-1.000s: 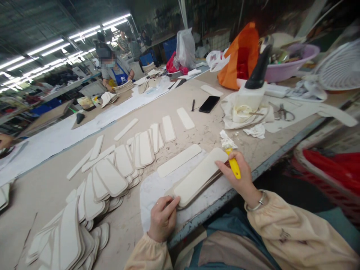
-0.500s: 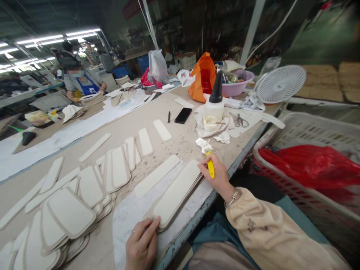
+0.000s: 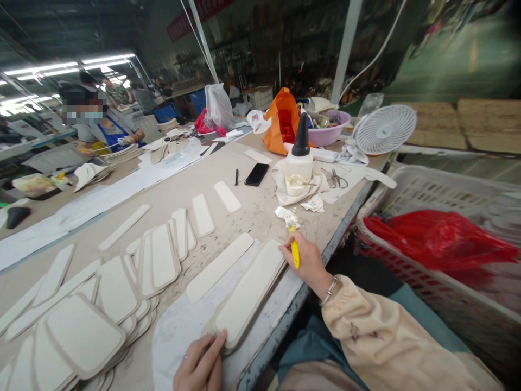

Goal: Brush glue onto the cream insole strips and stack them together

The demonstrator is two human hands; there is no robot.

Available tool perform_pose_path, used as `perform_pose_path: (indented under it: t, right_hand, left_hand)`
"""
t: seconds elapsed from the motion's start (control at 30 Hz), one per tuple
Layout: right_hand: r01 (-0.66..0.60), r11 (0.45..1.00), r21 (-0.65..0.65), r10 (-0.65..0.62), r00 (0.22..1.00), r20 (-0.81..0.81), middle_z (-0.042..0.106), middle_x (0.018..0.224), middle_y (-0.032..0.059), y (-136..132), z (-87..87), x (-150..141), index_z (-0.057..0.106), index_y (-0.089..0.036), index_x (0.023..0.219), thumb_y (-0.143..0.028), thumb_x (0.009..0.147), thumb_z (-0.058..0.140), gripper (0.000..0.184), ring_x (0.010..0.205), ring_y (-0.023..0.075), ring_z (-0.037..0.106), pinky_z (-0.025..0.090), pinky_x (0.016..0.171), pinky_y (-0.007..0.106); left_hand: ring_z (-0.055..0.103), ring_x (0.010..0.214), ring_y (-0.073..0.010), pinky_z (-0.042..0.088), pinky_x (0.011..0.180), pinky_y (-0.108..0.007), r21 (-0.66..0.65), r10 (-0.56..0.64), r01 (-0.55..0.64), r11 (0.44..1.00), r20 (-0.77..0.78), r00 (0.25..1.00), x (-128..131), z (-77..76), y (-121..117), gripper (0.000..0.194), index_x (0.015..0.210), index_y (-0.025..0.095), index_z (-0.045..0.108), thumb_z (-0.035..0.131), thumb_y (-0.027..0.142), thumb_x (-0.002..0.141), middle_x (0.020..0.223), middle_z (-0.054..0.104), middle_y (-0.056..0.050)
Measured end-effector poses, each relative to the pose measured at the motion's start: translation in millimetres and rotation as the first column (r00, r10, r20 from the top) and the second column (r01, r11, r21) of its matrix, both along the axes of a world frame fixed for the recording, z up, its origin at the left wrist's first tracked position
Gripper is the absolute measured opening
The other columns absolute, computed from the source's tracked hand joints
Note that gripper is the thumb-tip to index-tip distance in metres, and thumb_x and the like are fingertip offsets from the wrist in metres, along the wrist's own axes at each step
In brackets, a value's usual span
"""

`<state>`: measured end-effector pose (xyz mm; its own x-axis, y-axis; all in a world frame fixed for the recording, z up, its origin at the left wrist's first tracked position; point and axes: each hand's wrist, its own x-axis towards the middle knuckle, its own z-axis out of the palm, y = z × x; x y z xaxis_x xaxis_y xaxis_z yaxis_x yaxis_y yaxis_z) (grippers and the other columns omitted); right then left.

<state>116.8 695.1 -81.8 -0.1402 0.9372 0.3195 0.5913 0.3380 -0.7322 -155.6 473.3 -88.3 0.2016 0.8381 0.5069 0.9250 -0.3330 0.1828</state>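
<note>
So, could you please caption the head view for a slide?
Left hand on pale strip, yellow tool in right hand.

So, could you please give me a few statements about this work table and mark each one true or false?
1. The right hand holds a yellow-handled tool. True.
2. The left hand touches the near end of a stack of pale strips. True.
3. The phone lies on that stack. False: the phone lies on the table, apart from it.
4. A black-topped bottle stands upright. True.
5. The fan is left of the bottle in the picture. False: the fan is to its right.
</note>
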Motion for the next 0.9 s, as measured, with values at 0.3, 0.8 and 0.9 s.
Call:
perform_pose_path:
  t: [0.3, 0.8, 0.9]
  right_hand:
    - [0.014, 1.0, 0.02, -0.014, 1.0, 0.019, 0.064, 0.074, 0.0, 0.8, -0.7, 0.3, 0.048, -0.023, 0.085, -0.032, 0.084, 0.059, 0.014, 0.068, 0.0182, 0.063, 0.043, 0.062, 0.026]
    - [-0.005, 0.986, -0.169, -0.066, 0.907, -0.415, 0.063, 0.062, 0.0004, 12.0, 57.8, 75.4, 0.051, -0.022, 0.08, -0.049, 0.089, 0.052, 0.028, 0.049, 0.0129, 0.054, 0.045, 0.045, 0.023]
    - [-0.047, 0.999, 0.002, 0.044, 0.932, -0.36, 0.07, 0.086, 0.0055, -0.6, 54.9, 54.5, 0.05, -0.023, 0.087, -0.04, 0.09, 0.053, 0.017, 0.074, 0.018, 0.067, 0.054, 0.067, 0.03]
  left_hand:
    - [0.062, 0.084, -0.0133, 0.054, 0.072, -0.02, 0.021, -0.004, 0.004, 1.0, -0.024, 1.0, -3.9, -2.2, 0.0, 0.036, 0.117, 0.022, 0.063, 0.054, 0.009, 0.085, 0.098, 0.059, -0.008]
    - [0.063, 0.084, -0.0137, 0.054, 0.071, -0.02, -0.004, 0.038, -0.038, 0.999, 0.061, 0.997, 4.0, 3.2, 0.7, 0.037, 0.115, 0.023, 0.065, 0.054, 0.008, 0.084, 0.095, 0.061, -0.007]
    - [0.063, 0.084, -0.0137, 0.054, 0.071, -0.02, -0.016, 0.015, -0.015, 1.0, 0.03, 0.999, 0.0, 1.1, -0.9, 0.038, 0.117, 0.023, 0.064, 0.055, 0.008, 0.083, 0.096, 0.06, -0.008]
